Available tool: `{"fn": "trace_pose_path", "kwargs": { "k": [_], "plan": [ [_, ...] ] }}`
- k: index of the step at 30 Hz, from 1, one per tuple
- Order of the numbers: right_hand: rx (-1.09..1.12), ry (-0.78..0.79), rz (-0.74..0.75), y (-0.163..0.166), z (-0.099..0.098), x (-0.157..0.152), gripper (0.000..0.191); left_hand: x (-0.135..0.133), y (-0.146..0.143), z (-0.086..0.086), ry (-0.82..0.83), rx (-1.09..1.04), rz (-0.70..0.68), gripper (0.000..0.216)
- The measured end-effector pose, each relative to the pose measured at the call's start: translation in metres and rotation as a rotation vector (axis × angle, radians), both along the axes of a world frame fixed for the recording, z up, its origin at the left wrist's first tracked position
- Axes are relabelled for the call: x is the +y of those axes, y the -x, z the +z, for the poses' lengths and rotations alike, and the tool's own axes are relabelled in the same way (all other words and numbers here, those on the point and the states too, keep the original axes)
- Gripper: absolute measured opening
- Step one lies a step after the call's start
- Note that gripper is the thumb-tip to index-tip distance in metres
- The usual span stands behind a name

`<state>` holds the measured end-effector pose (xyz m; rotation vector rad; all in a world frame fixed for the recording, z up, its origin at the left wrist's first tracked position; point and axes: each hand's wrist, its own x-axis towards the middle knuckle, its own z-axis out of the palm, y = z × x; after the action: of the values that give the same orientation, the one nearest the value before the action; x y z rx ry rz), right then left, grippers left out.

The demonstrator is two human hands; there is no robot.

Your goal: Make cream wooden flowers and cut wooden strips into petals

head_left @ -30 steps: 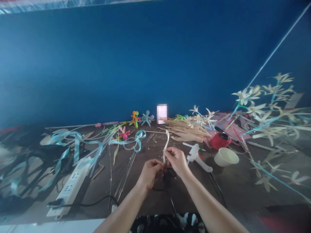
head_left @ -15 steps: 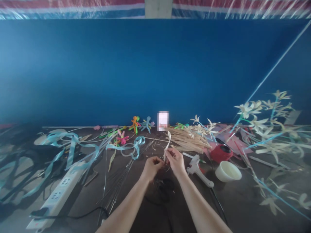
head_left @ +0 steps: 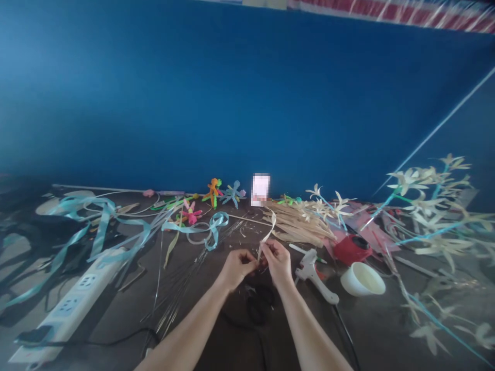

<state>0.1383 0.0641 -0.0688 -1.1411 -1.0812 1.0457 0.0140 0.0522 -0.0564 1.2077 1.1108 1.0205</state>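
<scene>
My left hand (head_left: 236, 267) and my right hand (head_left: 277, 260) meet over the dark table (head_left: 216, 330), both pinching the lower end of a pale cream leaf strip (head_left: 268, 234). The strip curves upward and away from my fingers. Black scissors (head_left: 258, 306) lie on the table just below my wrists. A white glue gun (head_left: 312, 268) lies right of my right hand.
A white bowl (head_left: 362, 279) and a red tape roll (head_left: 351, 249) sit at the right. A pile of cream strips (head_left: 299, 221) lies behind. Light-blue ribbons (head_left: 116, 232), thin wires (head_left: 181, 288) and a white power strip (head_left: 73, 304) are at the left. Cream flower stems (head_left: 433, 206) spread at the right.
The view tilted and shifted a little. My hands stayed together on the strip, moving slightly farther from me over the scissors.
</scene>
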Motion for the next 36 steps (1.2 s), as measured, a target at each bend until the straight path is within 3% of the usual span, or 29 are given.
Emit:
{"fn": "trace_pose_path", "kwargs": {
  "k": [13,27,36],
  "plan": [
    [-0.267,-0.102,-0.092,-0.0014,0.0016,-0.0036,0.022,-0.0005,-0.002,0.0011,0.076,-0.106,-0.009,0.006],
    [-0.262,-0.095,-0.129,-0.002,0.0003,-0.0052,0.021,-0.0015,-0.0079,0.0009,-0.016,-0.05,-0.01,0.005],
    [-0.159,-0.049,-0.035,-0.0061,-0.0031,0.0019,0.022,0.0044,-0.0055,-0.0057,0.063,-0.137,-0.041,0.006]
  ]
}}
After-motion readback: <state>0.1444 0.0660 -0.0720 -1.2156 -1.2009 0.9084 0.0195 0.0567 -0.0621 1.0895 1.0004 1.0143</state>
